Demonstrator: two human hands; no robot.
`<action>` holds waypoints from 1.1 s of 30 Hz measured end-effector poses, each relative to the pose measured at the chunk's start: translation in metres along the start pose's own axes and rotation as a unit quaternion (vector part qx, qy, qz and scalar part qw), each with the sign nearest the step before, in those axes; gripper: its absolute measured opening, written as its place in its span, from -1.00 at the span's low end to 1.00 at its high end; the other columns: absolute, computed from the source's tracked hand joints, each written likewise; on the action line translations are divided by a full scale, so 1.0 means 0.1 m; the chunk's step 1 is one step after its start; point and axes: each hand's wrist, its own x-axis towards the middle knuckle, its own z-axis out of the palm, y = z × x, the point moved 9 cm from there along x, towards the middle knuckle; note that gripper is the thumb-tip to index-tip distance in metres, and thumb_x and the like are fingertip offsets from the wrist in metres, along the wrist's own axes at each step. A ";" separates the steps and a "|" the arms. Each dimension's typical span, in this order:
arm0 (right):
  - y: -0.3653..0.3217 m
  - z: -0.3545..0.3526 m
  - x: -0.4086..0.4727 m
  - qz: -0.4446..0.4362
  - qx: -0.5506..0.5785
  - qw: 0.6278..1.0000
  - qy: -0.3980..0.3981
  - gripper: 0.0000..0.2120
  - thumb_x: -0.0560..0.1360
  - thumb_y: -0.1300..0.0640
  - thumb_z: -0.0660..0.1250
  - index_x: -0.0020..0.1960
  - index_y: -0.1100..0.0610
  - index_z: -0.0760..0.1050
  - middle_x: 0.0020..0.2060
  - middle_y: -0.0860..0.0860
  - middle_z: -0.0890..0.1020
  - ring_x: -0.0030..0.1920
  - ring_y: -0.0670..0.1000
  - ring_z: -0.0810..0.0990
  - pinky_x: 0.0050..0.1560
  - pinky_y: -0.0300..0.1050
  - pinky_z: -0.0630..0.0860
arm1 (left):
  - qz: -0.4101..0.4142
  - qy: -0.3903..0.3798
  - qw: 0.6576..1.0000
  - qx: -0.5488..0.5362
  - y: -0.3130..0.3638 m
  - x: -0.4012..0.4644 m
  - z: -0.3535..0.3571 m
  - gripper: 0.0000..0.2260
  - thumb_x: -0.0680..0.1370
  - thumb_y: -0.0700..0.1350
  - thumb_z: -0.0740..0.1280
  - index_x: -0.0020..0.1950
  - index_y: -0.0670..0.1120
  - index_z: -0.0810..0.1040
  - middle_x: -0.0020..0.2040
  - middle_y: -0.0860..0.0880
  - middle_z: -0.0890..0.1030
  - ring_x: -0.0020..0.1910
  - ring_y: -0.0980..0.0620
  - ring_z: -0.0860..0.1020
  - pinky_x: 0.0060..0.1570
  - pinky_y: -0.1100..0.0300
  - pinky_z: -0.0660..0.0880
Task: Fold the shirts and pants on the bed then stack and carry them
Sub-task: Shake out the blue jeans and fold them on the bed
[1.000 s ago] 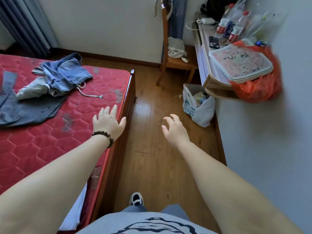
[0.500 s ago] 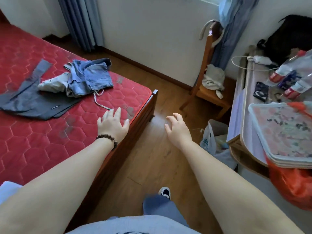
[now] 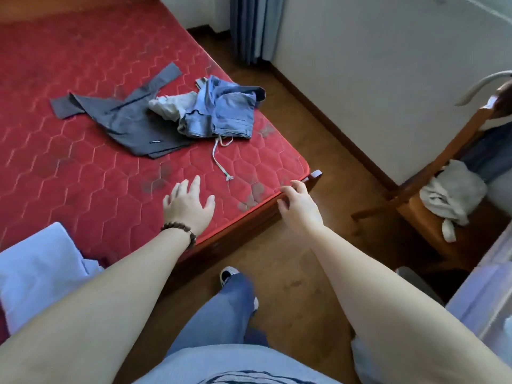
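Red bed (image 3: pixel 83 167) — clothes (image 3: pixel 177 117) heaped; left hand (image 3: pixel 188 206), right hand (image 3: pixel 299 206) spread, empty.

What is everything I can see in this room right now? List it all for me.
mattress: one, red quilted, fills the left of the view
dark shirt: one, dark grey, spread unfolded on the mattress
denim pants: one, light blue, crumpled beside the shirt, white drawstring trailing toward the bed edge
pale garment: one, whitish, tucked between shirt and pants
pale cloth: one, light blue, at the near left bed edge
bed frame: one, dark wood, along the mattress edge
curtain: one, blue-grey, far corner
chair: one, brown wood, right side, a grey cloth on its seat
floor: brown wood
left hand: open, over the mattress, bead bracelet on the wrist
right hand: open, at the bed's corner edge
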 end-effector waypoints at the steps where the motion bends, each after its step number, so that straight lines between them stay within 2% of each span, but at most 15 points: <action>1: -0.07 0.03 0.16 -0.017 -0.002 1.000 -0.012 -0.70 0.59 0.09 0.20 0.30 0.06 0.45 0.42 0.02 0.29 0.26 0.13 0.48 0.19 0.02 0.49 | -0.015 0.006 1.000 -0.003 -0.05 0.09 0.00 -0.44 0.57 0.16 0.13 0.52 -0.03 0.18 0.48 -0.14 0.29 0.49 -0.09 0.18 0.42 -0.14 0.16; 3: -0.20 0.08 0.50 -0.050 -0.005 0.998 -0.030 -0.72 0.59 0.12 0.20 0.28 0.08 0.46 0.41 0.05 0.29 0.22 0.16 0.50 0.17 0.03 0.50 | -0.045 0.016 0.999 -0.008 -0.14 0.31 0.01 -0.44 0.57 0.15 0.15 0.52 -0.04 0.19 0.48 -0.14 0.29 0.49 -0.10 0.18 0.42 -0.13 0.17; 6: -0.34 0.16 1.08 -0.081 -0.033 0.994 -0.058 -0.66 0.60 0.14 0.18 0.36 0.09 0.41 0.46 0.06 0.24 0.22 0.18 0.51 0.15 0.02 0.51 | -0.083 0.028 0.996 -0.023 -0.22 0.72 0.03 -0.44 0.57 0.14 0.16 0.53 -0.04 0.17 0.48 -0.15 0.28 0.49 -0.09 0.18 0.42 -0.13 0.17; 11: -0.54 0.19 1.94 -0.094 -0.076 0.989 -0.085 -0.65 0.58 0.14 0.18 0.36 0.06 0.40 0.48 0.02 0.20 0.18 0.16 0.52 -0.01 -0.06 0.53 | -0.121 0.047 0.990 -0.054 -0.26 1.35 -0.06 -0.43 0.57 0.12 0.19 0.53 -0.06 0.16 0.48 -0.16 0.28 0.49 -0.11 0.18 0.40 -0.15 0.19; 22: -0.85 0.36 3.08 -0.162 -0.124 0.969 -0.140 -0.71 0.56 0.18 0.16 0.27 0.12 0.43 0.45 0.08 0.25 0.08 0.22 0.55 -0.16 -0.01 0.55 | -0.185 0.065 0.979 -0.055 -0.40 2.15 -0.23 -0.43 0.56 0.09 0.22 0.52 -0.08 0.19 0.44 -0.17 0.32 0.45 -0.12 0.23 0.36 -0.11 0.22; 26: -0.97 0.50 3.45 -0.197 -0.113 0.960 -0.163 -0.66 0.55 0.20 0.17 0.32 0.12 0.43 0.42 0.10 0.27 0.11 0.21 0.54 -0.09 -0.05 0.50 | -0.216 0.060 0.973 -0.049 -0.43 2.39 -0.16 -0.43 0.56 0.10 0.22 0.52 -0.08 0.20 0.44 -0.16 0.33 0.44 -0.12 0.25 0.34 -0.10 0.24; 33: -1.11 0.68 4.15 -0.227 -0.090 0.950 -0.196 -0.69 0.55 0.18 0.20 0.28 0.08 0.45 0.42 0.07 0.27 0.17 0.19 0.51 0.00 0.00 0.49 | -0.263 0.058 0.962 -0.036 -0.37 2.87 -0.06 -0.43 0.56 0.11 0.20 0.52 -0.07 0.18 0.45 -0.17 0.31 0.45 -0.13 0.24 0.35 -0.11 0.25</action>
